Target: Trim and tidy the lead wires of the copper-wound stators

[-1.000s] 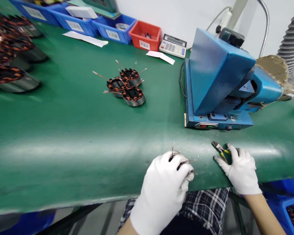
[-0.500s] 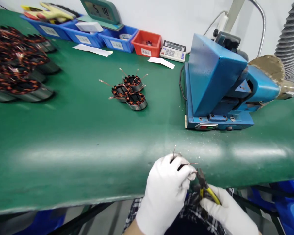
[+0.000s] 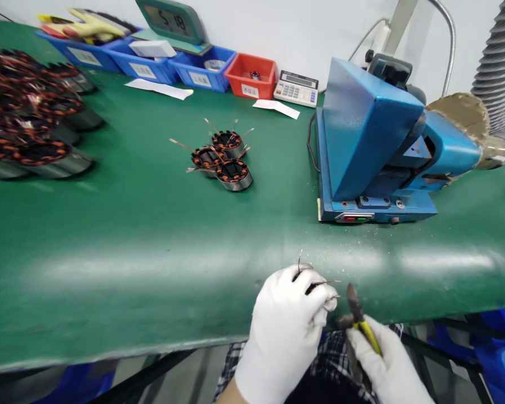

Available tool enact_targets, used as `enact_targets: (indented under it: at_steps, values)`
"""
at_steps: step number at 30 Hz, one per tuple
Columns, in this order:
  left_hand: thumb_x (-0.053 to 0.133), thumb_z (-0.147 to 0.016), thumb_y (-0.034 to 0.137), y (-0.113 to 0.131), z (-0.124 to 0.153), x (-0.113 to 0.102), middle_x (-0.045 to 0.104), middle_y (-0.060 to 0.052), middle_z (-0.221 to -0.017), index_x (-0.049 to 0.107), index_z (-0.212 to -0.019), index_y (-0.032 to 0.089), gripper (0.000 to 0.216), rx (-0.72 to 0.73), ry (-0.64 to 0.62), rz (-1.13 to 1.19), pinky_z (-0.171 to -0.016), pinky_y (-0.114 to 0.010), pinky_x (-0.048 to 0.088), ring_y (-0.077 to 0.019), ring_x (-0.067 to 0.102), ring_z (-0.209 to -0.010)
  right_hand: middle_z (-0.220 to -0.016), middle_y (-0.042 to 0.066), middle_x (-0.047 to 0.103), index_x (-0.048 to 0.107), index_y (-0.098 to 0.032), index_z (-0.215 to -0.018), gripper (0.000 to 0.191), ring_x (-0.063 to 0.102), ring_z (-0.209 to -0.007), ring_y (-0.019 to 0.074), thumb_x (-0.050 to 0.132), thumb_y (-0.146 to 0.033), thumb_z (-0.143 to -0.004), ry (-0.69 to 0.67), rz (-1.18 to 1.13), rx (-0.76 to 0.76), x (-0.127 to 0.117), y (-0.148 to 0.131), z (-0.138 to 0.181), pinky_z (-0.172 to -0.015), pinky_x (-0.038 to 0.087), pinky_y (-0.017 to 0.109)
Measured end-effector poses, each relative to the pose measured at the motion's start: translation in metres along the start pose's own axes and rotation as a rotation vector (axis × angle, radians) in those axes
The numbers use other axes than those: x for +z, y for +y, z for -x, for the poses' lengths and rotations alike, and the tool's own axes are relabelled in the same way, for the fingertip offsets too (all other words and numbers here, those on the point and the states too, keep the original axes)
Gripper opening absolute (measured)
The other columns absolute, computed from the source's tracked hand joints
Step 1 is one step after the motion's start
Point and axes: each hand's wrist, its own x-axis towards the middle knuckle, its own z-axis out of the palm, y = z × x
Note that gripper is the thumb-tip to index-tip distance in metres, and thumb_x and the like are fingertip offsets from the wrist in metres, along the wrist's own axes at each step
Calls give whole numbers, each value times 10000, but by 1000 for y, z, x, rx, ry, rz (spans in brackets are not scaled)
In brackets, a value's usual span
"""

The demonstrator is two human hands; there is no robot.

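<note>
My left hand (image 3: 284,328), in a white glove, is closed around a small wound stator (image 3: 309,280) at the near edge of the green table; thin copper wire leads stick out of it to the right and upward. My right hand (image 3: 389,365), also gloved, grips yellow-handled cutting pliers (image 3: 357,311). The plier jaws point up and sit just right of the stator's wire leads, close to my left fingertips. Most of the stator is hidden under my left hand.
Three wound stators (image 3: 223,157) sit mid-table. A blue machine (image 3: 374,140) stands at the right with a grey hose (image 3: 499,62) behind. Many stators (image 3: 29,118) pile at the left. Blue bins (image 3: 151,62), a red bin (image 3: 252,76), a calculator (image 3: 298,88) and paper slips line the back.
My right hand picked the pliers up from the table at the right and brought them left to the stator's leads. My left hand stayed in place.
</note>
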Motion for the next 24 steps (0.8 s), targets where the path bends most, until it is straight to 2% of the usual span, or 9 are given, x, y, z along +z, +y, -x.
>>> enact_targets:
  at_steps: [2, 4, 7, 9, 11, 14, 17, 21, 24]
  values:
    - [507, -721, 60, 1, 1, -3, 643, 12, -832, 621, -755, 249, 224, 21, -13, 1, -728, -385, 418, -219, 550, -867, -992, 93, 716, 700, -159, -992, 576, 620, -987, 292, 645, -653, -701, 46, -122, 3, -8, 4, -3, -865, 495, 327]
    - [529, -740, 89, 3, 3, -9, 643, 14, -848, 615, -767, 248, 183, 51, -34, 2, -822, -414, 437, -227, 555, -935, -908, 76, 728, 704, -157, -978, 563, 647, -901, 277, 696, -629, -671, 54, -182, 8, -17, 9, -6, -808, 515, 318]
    - [583, -770, 189, 6, 6, -15, 643, -17, -984, 598, -937, 235, 173, 65, -49, -10, -950, -451, 422, -259, 519, -1096, -844, 65, 735, 727, -154, -928, 542, 659, -852, 269, 764, -593, -612, 13, -207, 19, -24, 20, -6, -815, 509, 320]
    - [535, -817, 206, 7, 6, -15, 627, -59, -1062, 555, -1079, 199, 264, 36, -34, -66, -901, -434, 460, -258, 539, -1069, -834, 60, 738, 741, -163, -909, 550, 660, -839, 260, 769, -610, -589, -17, -235, 38, -22, 28, -5, -819, 506, 317]
    - [443, -861, 176, 8, 5, -12, 631, -70, -1037, 544, -1121, 186, 279, 3, -42, -156, -803, -421, 484, -246, 576, -948, -845, 59, 739, 745, -175, -913, 572, 660, -830, 253, 765, -634, -572, -39, -264, 57, -19, 35, -3, -820, 506, 319]
    - [407, -838, 120, 12, 1, -8, 628, -35, -885, 606, -998, 222, 275, -54, -141, -241, -716, -409, 455, -236, 563, -805, -915, 74, 734, 744, -182, -904, 590, 643, -928, 280, 770, -649, -545, -85, -245, 36, -16, 40, -1, -910, 466, 360]
    - [426, -784, 65, 15, -1, -7, 606, -11, -809, 625, -854, 235, 270, -62, -208, -163, -710, -367, 408, -209, 534, -774, -918, 93, 736, 727, -175, -900, 556, 629, -987, 310, 783, -613, -562, -143, -263, 99, -19, 43, 1, -949, 437, 422]
    - [440, -770, 53, 14, 1, -6, 590, 0, -772, 604, -787, 228, 241, -23, -184, -66, -695, -350, 359, -194, 497, -741, -999, 107, 726, 705, -173, -955, 537, 629, -999, 317, 811, -539, -577, -223, -399, 174, -21, 38, 0, -955, 419, 446]
    - [438, -780, 60, 11, 4, -3, 588, -4, -784, 599, -803, 227, 233, -16, -152, -20, -703, -353, 347, -198, 491, -754, -977, 103, 728, 699, -192, -1015, 560, 641, -975, 318, 836, -492, -562, -351, -489, 171, -18, 27, 0, -944, 425, 454]
